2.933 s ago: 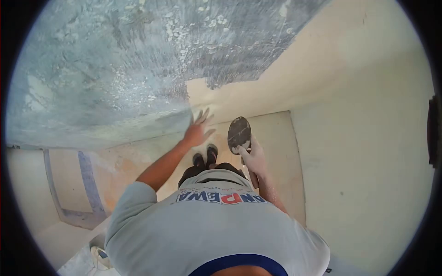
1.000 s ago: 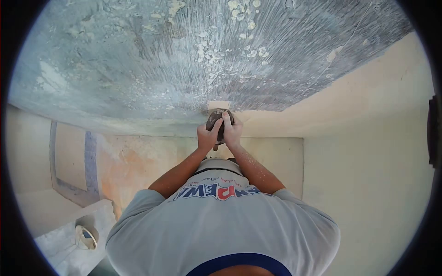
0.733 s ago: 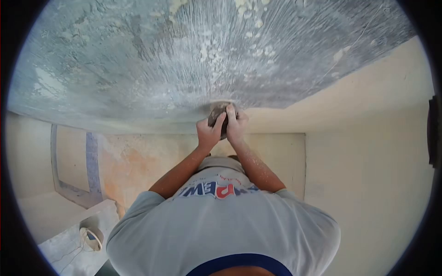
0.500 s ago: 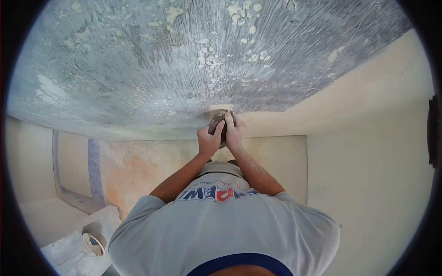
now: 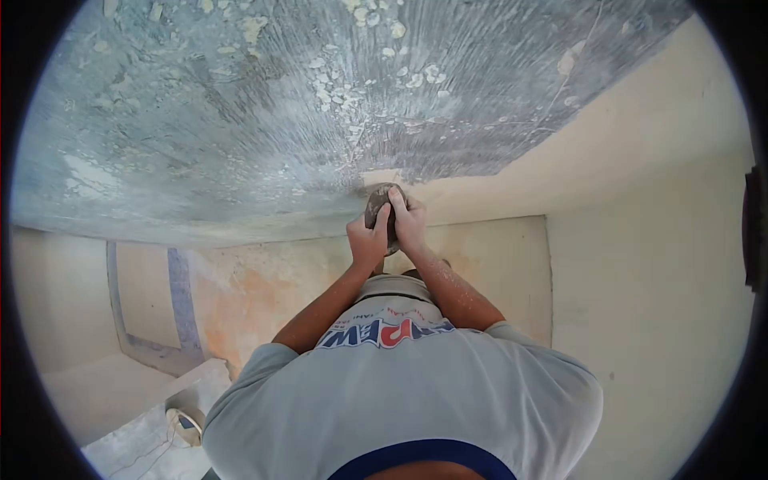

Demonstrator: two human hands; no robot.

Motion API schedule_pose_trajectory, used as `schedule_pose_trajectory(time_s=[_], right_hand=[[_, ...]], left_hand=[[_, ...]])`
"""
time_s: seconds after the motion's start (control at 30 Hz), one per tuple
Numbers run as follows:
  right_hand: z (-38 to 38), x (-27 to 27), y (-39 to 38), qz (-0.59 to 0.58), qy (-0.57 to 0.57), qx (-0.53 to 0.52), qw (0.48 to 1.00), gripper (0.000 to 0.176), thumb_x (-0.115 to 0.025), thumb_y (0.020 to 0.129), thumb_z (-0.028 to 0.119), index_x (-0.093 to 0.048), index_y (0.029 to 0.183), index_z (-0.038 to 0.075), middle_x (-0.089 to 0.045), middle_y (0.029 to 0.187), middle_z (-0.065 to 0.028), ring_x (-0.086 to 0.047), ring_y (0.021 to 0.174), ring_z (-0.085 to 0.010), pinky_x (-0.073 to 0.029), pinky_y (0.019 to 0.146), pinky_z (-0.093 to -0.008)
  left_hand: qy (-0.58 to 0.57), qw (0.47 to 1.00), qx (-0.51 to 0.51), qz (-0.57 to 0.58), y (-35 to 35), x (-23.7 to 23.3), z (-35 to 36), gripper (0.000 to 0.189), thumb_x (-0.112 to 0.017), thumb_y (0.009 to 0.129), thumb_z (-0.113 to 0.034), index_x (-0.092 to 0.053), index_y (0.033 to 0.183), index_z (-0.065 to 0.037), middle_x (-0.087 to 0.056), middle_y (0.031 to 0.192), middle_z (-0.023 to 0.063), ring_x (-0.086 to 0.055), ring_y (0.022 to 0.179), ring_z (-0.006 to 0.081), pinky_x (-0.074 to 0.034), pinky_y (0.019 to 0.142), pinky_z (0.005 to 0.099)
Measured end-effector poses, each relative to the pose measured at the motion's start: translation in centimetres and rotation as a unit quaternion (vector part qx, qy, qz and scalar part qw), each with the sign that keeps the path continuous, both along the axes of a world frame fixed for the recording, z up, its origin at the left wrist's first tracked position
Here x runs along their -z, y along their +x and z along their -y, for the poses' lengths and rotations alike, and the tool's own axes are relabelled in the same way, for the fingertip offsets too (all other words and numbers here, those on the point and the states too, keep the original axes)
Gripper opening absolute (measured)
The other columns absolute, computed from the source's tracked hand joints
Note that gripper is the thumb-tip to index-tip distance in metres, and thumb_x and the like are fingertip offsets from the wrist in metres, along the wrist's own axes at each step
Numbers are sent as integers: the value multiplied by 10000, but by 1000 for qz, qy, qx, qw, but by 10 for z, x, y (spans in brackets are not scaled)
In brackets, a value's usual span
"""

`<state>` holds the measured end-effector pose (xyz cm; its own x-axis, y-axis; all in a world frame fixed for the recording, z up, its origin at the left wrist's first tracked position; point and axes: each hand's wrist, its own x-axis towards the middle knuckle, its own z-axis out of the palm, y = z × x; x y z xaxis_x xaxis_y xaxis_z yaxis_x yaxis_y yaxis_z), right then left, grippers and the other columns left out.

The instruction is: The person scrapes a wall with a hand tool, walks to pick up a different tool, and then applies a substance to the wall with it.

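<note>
Both hands grip a dark, oval, flattish block with pale smears (image 5: pixel 374 206); its exact kind cannot be made out. My left hand (image 5: pixel 366 241) wraps round its left side, thumb pointing up along the face. On the other side my right hand (image 5: pixel 411 227) clasps it, dusted white, with its thumb higher up. The block's top end is at the lower part of a grey-blue, streaked wall (image 5: pixel 320 152), beside a small pale patch (image 5: pixel 382 175). Whether it touches the wall cannot be told. Most of the fingers are hidden behind the block.
Pale blotches cover the grey wall, and a cream band (image 5: pixel 600 152) borders it at right. Below lies a floor (image 5: pixel 264 280) with orange stains. A bucket (image 5: pixel 184 426) with a cord stands on a whitish ledge (image 5: pixel 144 440) at lower left. A dark object (image 5: pixel 752 232) is at far right.
The view has shifted slightly, so the wall marks sit further left and higher. Both hands still hold the block, which is a little higher against the wall's lower part.
</note>
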<state>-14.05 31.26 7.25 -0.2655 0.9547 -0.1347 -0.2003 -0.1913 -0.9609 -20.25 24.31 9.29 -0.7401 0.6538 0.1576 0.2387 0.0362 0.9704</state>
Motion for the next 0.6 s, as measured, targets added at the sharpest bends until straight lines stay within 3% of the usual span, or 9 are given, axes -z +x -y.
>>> schedule_pose_trajectory(time_s=[0.1,0.17,0.27,0.33,0.37,0.4,0.57,0.6], right_hand=[[-14,-18,3,49,88,-31,994,296,-623,981,224,-682,804,-6,-610,730,40,-512,667,-42,-443,580,-245],[-9,-10,7,55,70,-27,996,312,-645,963,248,-694,827,-29,-622,689,10,-525,645,-55,-456,578,-265],[1,-2,0,-4,54,6,999,351,-677,936,273,-685,798,-50,-620,639,-17,-512,613,-65,-444,556,-293],[-5,-19,-5,-16,42,24,999,356,-677,937,270,-671,766,-42,-610,632,-10,-499,607,-61,-429,544,-293],[-15,-24,2,41,75,-25,996,344,-669,943,268,-684,781,-35,-625,655,-3,-511,624,-56,-438,555,-281],[-16,-31,2,23,70,-37,997,343,-668,942,269,-685,779,-33,-623,655,1,-510,627,-55,-437,556,-280],[-2,-3,2,14,2,-8,1000,348,-664,943,268,-679,762,-28,-582,628,26,-486,622,-54,-427,554,-290],[-9,-11,-1,11,7,-8,1000,348,-664,943,268,-679,762,-28,-582,628,26,-486,622,-54,-427,554,-290]], left_hand=[[48,998,-3,46,0,-31,-6,312,-706,911,-222,-659,814,70,-639,642,114,-550,650,78,-480,584,332],[5,999,14,52,-1,-29,-1,302,-702,917,-215,-663,828,72,-652,651,100,-563,660,80,-485,595,328],[4,1000,1,27,2,17,0,309,-702,920,-220,-664,817,69,-654,650,96,-556,657,72,-481,586,319],[35,999,-12,29,2,-17,-9,310,-704,918,-218,-663,812,71,-650,645,96,-553,654,72,-479,582,323],[56,997,-30,37,4,-33,-9,311,-705,915,-215,-662,806,73,-646,640,96,-551,650,73,-476,577,327],[49,998,-12,42,0,-38,-7,319,-707,913,-215,-659,796,77,-637,630,92,-545,642,73,-469,566,332],[-3,1000,-3,12,4,2,1,331,-698,923,-214,-652,778,80,-619,612,74,-530,633,68,-456,553,327],[25,999,-22,11,5,-18,-4,341,-696,924,-219,-648,766,80,-615,609,71,-525,632,67,-453,550,326]])
